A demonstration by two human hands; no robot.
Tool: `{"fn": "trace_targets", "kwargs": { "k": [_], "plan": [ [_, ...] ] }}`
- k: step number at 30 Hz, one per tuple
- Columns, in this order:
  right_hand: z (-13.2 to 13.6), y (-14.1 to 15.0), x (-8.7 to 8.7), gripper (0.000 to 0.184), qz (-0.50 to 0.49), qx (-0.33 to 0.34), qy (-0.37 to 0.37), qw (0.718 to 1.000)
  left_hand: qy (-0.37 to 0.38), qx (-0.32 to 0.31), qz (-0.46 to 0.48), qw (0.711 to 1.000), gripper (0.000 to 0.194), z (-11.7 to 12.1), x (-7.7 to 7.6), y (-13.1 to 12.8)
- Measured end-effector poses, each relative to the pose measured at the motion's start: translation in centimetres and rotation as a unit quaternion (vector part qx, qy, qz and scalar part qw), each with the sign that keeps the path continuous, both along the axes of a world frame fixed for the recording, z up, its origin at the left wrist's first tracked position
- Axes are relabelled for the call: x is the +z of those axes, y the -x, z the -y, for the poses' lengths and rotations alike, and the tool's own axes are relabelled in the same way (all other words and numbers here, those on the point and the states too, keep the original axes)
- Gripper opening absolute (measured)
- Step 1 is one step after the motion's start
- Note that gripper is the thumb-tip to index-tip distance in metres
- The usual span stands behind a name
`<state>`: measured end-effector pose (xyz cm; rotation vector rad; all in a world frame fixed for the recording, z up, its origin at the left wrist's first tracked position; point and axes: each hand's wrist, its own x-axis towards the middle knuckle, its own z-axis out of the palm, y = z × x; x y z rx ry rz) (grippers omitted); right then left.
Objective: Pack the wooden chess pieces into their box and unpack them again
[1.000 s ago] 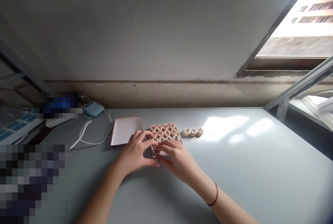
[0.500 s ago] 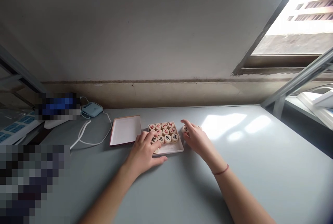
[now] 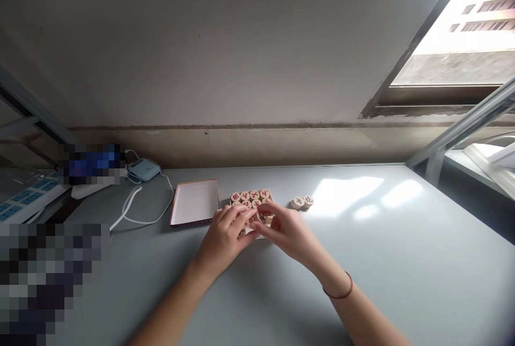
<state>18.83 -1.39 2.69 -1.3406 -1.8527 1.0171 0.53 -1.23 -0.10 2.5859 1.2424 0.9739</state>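
A shallow box holds rows of round xiangqi pieces, red characters at the back. My right hand is over its front part, thumb and fingers pinching a xiangqi piece that looks tilted. Reaching in from the left, my left hand lies over the box's front left with its fingers stretched out, their tips beside that piece. Both hands cover much of the front row. On the table right of the box are stacked xiangqi pieces, with a red-marked one beside them.
Left of the box lies a white-lined lid, inside up. Farther left are a white cable, a light blue device and a power strip. The wall bounds the table's back; sunlight falls on the right.
My right hand has moved left from the loose pieces to the box, carrying a xiangqi piece. My left hand has shifted slightly, its thumb now close to the right one.
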Motion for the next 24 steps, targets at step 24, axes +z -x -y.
{"fn": "trace_targets", "kwargs": {
  "k": [24],
  "plan": [
    [-0.4,-1.5,0.2,0.023,0.082,0.012,-0.009,0.997,0.039,0.015,-0.081,0.996,0.016,0.1,-0.5,-0.1]
  ]
}}
